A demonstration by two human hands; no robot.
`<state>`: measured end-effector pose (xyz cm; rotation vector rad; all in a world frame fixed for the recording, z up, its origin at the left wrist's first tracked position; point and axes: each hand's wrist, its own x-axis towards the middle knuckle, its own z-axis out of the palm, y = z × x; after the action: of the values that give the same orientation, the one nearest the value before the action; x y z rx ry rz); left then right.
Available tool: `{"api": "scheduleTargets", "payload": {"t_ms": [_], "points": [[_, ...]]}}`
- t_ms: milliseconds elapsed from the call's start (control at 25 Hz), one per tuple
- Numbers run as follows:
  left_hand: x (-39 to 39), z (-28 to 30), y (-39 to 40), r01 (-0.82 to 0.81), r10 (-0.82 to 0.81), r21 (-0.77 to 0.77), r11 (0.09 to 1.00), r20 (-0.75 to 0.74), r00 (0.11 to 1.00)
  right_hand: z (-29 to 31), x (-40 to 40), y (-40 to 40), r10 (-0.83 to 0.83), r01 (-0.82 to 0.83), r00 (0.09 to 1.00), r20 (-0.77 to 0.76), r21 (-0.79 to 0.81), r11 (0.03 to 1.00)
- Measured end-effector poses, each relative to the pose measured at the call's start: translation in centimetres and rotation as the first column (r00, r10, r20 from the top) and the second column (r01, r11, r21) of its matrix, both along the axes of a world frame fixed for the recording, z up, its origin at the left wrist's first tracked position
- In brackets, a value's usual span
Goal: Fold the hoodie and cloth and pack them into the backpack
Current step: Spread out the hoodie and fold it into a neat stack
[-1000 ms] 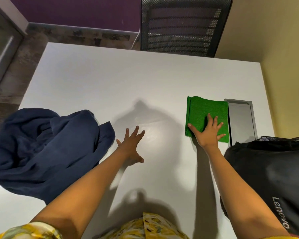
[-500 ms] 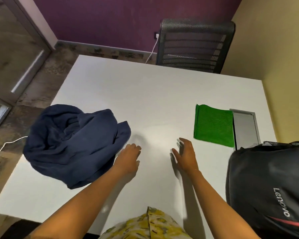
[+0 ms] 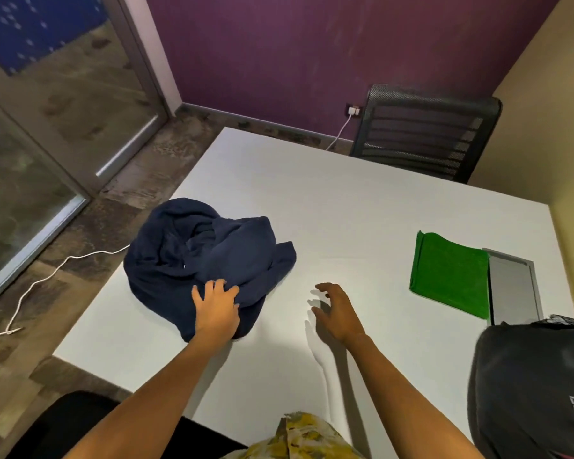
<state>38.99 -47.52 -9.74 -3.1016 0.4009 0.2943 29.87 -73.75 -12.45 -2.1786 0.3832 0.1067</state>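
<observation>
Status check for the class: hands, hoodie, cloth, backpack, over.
Left hand on crumpled navy hoodie, grip unclear. Right hand open, holding nothing. Green cloth folded flat. Backpack at right, nothing packed.

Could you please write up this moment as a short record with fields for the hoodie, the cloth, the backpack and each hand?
hoodie: navy hoodie, bunched and unfolded, on the left part of the white table
cloth: green cloth, folded flat, on the right, beside a grey panel
backpack: black backpack at the near right edge
left hand: left hand rests on the hoodie's near edge
right hand: right hand open above bare table, holding nothing
</observation>
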Motion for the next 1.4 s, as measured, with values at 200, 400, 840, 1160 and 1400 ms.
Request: {"api": "scheduleTargets", "payload": {"t_ms": [200,400,840,1160,1400], "points": [[-4.2,0.0,-1.0,-0.014,-0.083,-0.478,0.878,-0.183,0.980,0.2,2.0,3.6,-0.216,0.246,0.968,-0.125,0.338,0.908],[-6.8,2.6,-1.8,-0.051,-0.363,-0.589,0.806,-0.562,0.743,-3.0,2.6,4.3,-0.333,0.508,0.851,-0.406,0.478,0.717],[-5.8,2.4,-1.6,-0.056,-0.043,-0.445,0.894,-0.209,0.977,1.4,-1.1,0.4,0.200,-0.138,0.412,-0.889,0.156,0.978],[-6.6,0.7,1.0,0.075,-0.273,-0.368,0.927,-0.521,0.809,2.8,0.8,-1.5,-0.387,0.548,0.791,-0.474,0.268,0.793],[-6.8,3.1,-0.6,-0.062,-0.120,-0.296,0.953,-0.558,0.821,3.3,2.1,1.4,-0.396,0.525,0.822,-0.409,0.277,0.805]]}}
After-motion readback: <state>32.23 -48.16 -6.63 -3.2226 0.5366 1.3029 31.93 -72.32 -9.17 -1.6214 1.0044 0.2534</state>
